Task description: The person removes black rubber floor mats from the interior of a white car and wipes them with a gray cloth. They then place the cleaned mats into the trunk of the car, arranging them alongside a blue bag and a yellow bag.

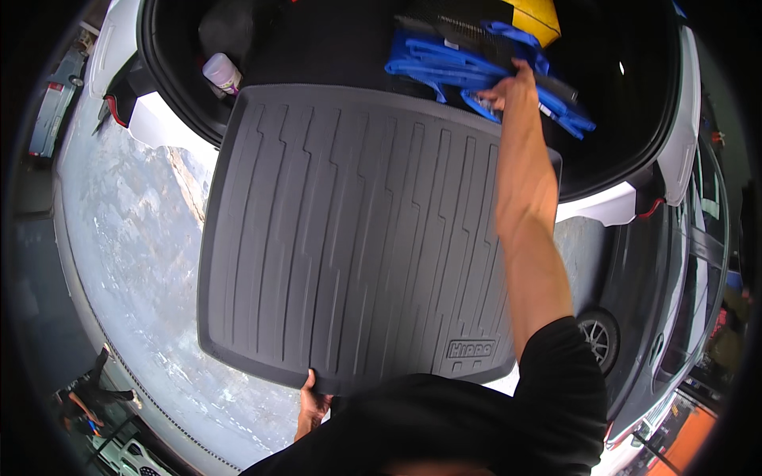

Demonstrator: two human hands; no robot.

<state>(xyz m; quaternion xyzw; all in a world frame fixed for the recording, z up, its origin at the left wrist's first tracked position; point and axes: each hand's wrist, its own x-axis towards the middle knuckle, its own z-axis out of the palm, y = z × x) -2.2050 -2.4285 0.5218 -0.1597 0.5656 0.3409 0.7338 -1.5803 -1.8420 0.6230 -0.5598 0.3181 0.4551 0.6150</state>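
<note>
At the open rear of a white car (171, 131): dark-lined boot (317, 55), over a pale, blotched floor (135, 262). To the right, dark car (627, 278), one spoked wheel (599, 339) showing. Lying across the boot opening, one dark grey ribbed mat (381, 238), raised rim, stepped grooves, far edge inside the boot, near edge close to the wearer's black shirt (429, 420). Beyond the far right part of the mat, one blue bundle (444, 59), folded, with black parts. Just behind it, one yellow item (538, 20), cut by the picture's edge. Of the hands: right hand (510, 86), touching the blue bundle, fingers partly hidden, cannot tell whether closed on it; left hand (312, 404), clasping the mat's near edge, thumb uppermost. Near the mat's far left corner, one whitish bottle (222, 73), tilted.
</note>
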